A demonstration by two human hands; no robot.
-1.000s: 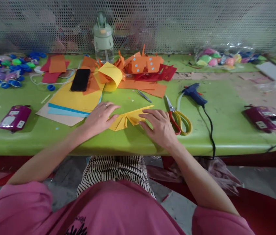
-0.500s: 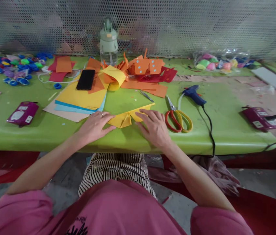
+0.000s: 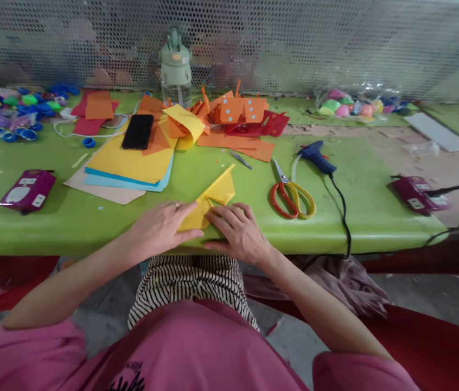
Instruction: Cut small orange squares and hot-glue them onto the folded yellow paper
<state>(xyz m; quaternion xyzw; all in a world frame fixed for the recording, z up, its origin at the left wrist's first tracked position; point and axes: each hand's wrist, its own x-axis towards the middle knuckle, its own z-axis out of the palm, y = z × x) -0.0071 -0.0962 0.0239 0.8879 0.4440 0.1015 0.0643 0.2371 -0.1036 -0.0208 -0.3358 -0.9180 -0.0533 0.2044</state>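
Observation:
A folded piece of yellow paper point(image 3: 220, 187) lies slanted on the green tabletop near its front edge, with pleats meeting at its middle and one corner pointing away to the right. My left hand point(image 3: 168, 225) holds the paper's lower left part against the table, fingers together over it and thumb at the near side. At the paper's near right side, my right hand point(image 3: 237, 231) has its bent fingertips on the fold. The fingers of both hands hide part of the paper. To the right of my right hand lie scissors point(image 3: 282, 198) with red and yellow handles.
A blue glue gun point(image 3: 318, 157) with a black cord lies behind the scissors, and tweezers point(image 3: 241, 159) beyond the paper. Stacked coloured sheets point(image 3: 127, 163) carry a black phone point(image 3: 138, 131). Orange paper pieces point(image 3: 233, 111) and a water bottle point(image 3: 176, 68) stand farther back. Purple packs point(image 3: 28, 190) lie left and right.
The yellow paper has turned, its right end swinging away from me and its left end coming nearer. My right hand has moved left, closer to my left hand. The view has shifted slightly.

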